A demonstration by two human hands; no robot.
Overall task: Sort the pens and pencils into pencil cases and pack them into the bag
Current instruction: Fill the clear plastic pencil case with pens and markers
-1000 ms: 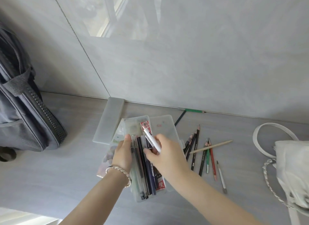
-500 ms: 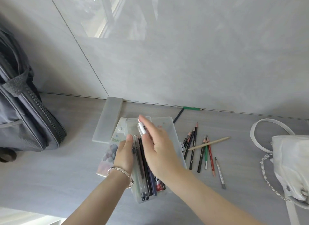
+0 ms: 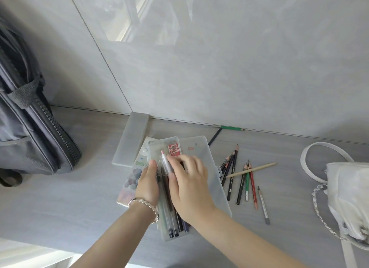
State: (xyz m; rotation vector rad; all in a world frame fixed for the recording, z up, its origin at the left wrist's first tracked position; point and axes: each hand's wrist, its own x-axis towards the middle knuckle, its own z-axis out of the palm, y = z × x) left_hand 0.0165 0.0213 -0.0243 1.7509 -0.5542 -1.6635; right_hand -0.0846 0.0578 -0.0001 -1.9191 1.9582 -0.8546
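An open clear plastic pencil case (image 3: 211, 176) lies at the middle of the grey table, several dark pens (image 3: 173, 226) lying lengthwise in its tray. My right hand (image 3: 189, 186) lies over the tray, fingers holding a white pen (image 3: 167, 164) down among them. My left hand (image 3: 147, 183), a silver bracelet on its wrist, grips the tray's left edge. Several loose pencils (image 3: 242, 180) lie to the right of the case. A second frosted case (image 3: 131, 140) lies shut behind, near the wall. The dark grey backpack (image 3: 34, 126) stands at the left.
A patterned card or pouch marked "Smile" (image 3: 131, 180) lies under the open case. A green pencil (image 3: 231, 128) and a dark pencil (image 3: 215, 138) rest by the wall. A white handbag (image 3: 347, 198) with a chain strap sits at the right edge.
My right hand has turned the white pen from crosswise to lengthwise and lowered it into the tray among the other pens. My left hand has kept its hold on the case.
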